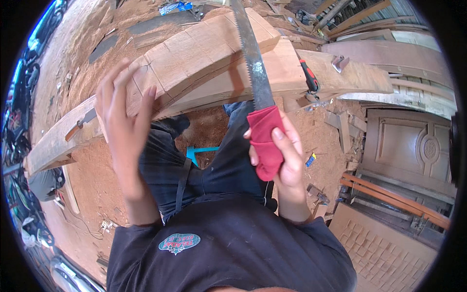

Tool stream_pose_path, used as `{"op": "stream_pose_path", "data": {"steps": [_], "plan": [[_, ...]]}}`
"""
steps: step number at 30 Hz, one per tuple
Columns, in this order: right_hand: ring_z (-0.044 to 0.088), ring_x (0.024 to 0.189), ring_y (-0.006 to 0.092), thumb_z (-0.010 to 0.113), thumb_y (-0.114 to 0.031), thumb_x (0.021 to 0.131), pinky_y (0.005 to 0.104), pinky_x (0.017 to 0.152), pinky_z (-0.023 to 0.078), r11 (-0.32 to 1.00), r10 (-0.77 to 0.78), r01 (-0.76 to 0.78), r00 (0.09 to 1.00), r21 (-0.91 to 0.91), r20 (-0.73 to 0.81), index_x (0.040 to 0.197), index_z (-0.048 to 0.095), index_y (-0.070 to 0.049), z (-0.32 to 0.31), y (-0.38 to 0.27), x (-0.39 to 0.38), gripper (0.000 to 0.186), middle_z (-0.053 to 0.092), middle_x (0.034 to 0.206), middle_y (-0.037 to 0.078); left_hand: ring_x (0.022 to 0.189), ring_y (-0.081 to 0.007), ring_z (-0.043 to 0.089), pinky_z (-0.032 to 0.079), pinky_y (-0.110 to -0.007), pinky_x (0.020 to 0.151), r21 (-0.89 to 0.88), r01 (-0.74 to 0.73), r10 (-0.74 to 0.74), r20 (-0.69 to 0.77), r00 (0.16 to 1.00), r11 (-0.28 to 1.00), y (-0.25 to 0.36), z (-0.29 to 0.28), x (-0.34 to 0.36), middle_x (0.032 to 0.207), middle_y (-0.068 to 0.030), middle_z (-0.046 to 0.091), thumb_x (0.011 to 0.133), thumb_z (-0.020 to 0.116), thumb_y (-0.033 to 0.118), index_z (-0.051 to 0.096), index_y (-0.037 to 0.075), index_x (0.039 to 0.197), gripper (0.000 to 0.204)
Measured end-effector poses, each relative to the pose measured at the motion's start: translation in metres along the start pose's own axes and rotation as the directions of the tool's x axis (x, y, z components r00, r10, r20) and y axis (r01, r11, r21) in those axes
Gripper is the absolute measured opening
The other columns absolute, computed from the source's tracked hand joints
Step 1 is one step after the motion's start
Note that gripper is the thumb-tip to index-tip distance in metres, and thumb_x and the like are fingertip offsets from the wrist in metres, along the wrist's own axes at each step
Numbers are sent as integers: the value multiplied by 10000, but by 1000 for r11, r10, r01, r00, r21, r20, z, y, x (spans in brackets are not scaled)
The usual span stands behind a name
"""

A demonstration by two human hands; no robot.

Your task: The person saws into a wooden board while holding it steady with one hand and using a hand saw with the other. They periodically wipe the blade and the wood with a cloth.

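Observation:
My right hand (pixel 290 158) grips a handsaw (pixel 258 68) by its handle, which is wrapped in red cloth. The saw's blade points away from me, crossing in front of a thick curved wooden block (pixel 194 56) marked with several lines across it. Over the left part of that block is my left hand (pixel 121 104), fingers spread and holding nothing; whether it touches the wood I cannot tell. Beneath the block runs a long curved beam (pixel 362 78). On the beam's left part lies a chisel (pixel 80 124); a tool with a red and black handle (pixel 309 77) rests right of the saw.
A metal piece (pixel 339 63) sits on the beam's right part. Between my legs is a turquoise object (pixel 192 155). Sawdust (pixel 311 131) covers the ground. At the right stand a carved wooden panel (pixel 389 138) and an orange bar (pixel 396 200). Dark clutter lines the left edge.

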State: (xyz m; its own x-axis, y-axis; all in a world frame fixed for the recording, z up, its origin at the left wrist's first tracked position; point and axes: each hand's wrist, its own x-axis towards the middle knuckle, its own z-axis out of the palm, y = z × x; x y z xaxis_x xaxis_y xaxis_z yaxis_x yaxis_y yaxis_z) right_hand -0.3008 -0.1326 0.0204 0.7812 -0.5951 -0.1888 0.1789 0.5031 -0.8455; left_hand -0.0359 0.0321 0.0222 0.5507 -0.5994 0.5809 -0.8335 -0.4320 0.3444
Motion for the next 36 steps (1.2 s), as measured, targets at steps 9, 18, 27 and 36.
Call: {"op": "stream_pose_path", "data": {"steps": [9,18,27,36], "plan": [[611,1275,172,665,-330,1092,323,1103,461,989,-138,140,990,-56,30,1606,367,-21,19,37,-2,669,615,1423,152,1133,-212,732,563,-345,986,-767,523,-137,511,848,373,120,24,-70,1202,-143,778,1024,784,164,705,-55,1342,394],[537,1372,236,629,-487,1086,383,1177,417,966,-256,257,964,-12,79,1633,291,-19,33,41,6,796,460,1537,163,1182,-164,714,562,-306,1036,-892,450,-337,440,833,-53,127,21,-63,1301,-164,759,1109,652,40,602,-82,1419,337],[443,1516,333,991,-281,803,462,1208,440,993,-120,119,991,14,53,1720,159,-96,8,32,5,1252,342,1659,224,1262,-302,720,568,-423,1096,-853,519,-326,479,815,47,116,22,-58,1388,-257,714,1173,532,168,524,-56,1507,403],[621,1333,213,982,-197,814,372,1123,517,1000,6,-6,998,12,58,1642,382,-5,-4,32,-12,1040,598,1466,137,1438,-217,519,556,-307,1005,-807,569,-155,549,821,158,144,40,-82,1529,-165,610,1033,774,117,704,28,1304,293]]}}
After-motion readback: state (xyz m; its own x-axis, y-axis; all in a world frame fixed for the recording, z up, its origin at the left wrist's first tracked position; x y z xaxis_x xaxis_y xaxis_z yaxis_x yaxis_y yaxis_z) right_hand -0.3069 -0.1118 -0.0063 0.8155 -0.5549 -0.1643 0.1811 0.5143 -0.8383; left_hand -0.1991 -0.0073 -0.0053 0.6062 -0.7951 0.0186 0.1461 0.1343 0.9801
